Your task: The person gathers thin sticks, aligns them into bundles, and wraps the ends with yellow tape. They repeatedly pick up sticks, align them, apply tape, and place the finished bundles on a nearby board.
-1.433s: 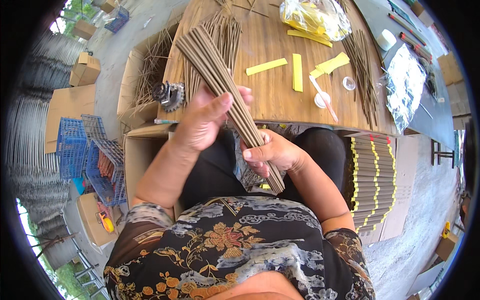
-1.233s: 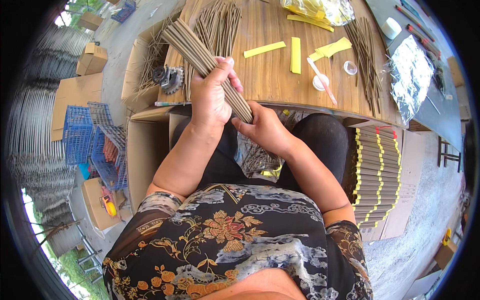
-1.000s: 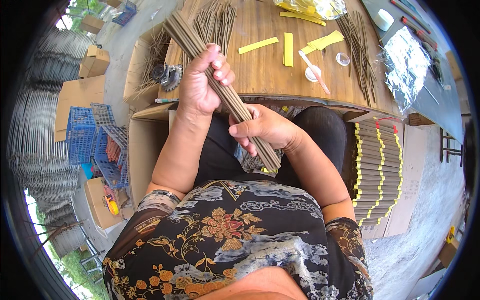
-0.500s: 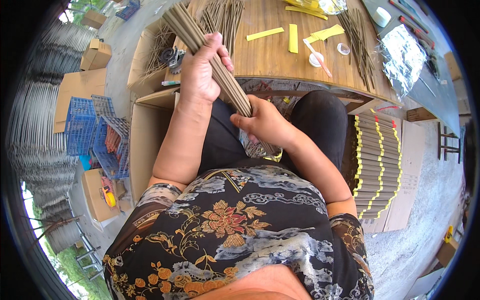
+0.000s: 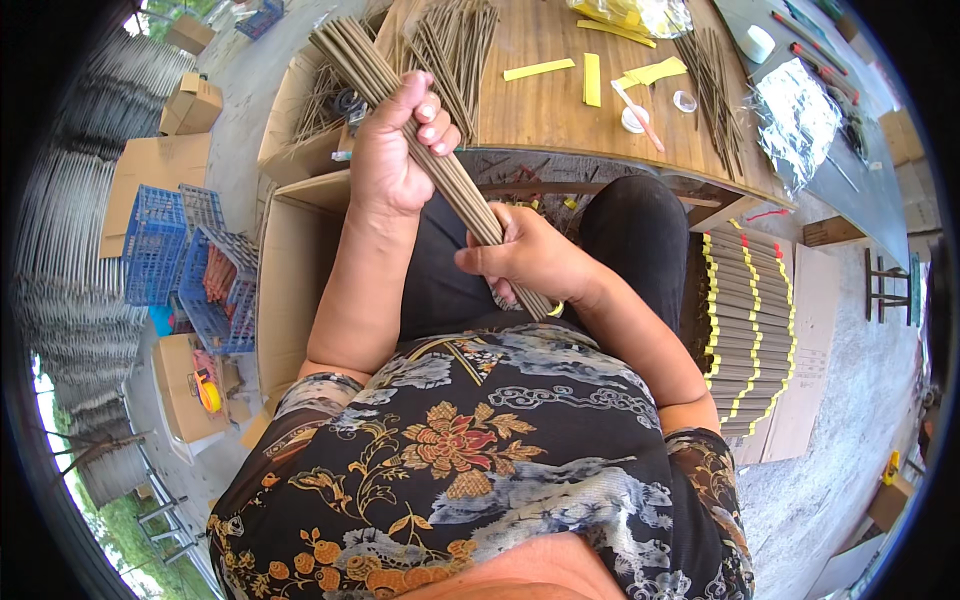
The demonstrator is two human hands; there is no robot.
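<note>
A bundle of thin brown sticks (image 5: pixel 455 187), which look like incense sticks, slants across my lap from upper left to lower right. My left hand (image 5: pixel 393 150) is wrapped round its upper part, fingers curled over the sticks. Lower down, my right hand (image 5: pixel 525 252) grips the same bundle, thumb across the top. The bundle's lower end lies close to my shirt. Loose sticks (image 5: pixel 450 60) of the same kind lie on the wooden table (image 5: pixel 540 120) beyond my left hand.
Yellow paper strips (image 5: pixel 592 80), a small white tub (image 5: pixel 634 120) and more sticks (image 5: pixel 715 100) lie on the table. Crumpled foil (image 5: pixel 795 115) is at right. Yellow-banded bundles (image 5: pixel 750 330) are stacked on cardboard by my right side. Cardboard boxes (image 5: pixel 300 270) and blue crates (image 5: pixel 155 245) stand left.
The bundle has shifted slightly toward the left, and its lower end now shows more clearly below my right hand. My left hand has moved a little down and left. Both hands keep their grip.
</note>
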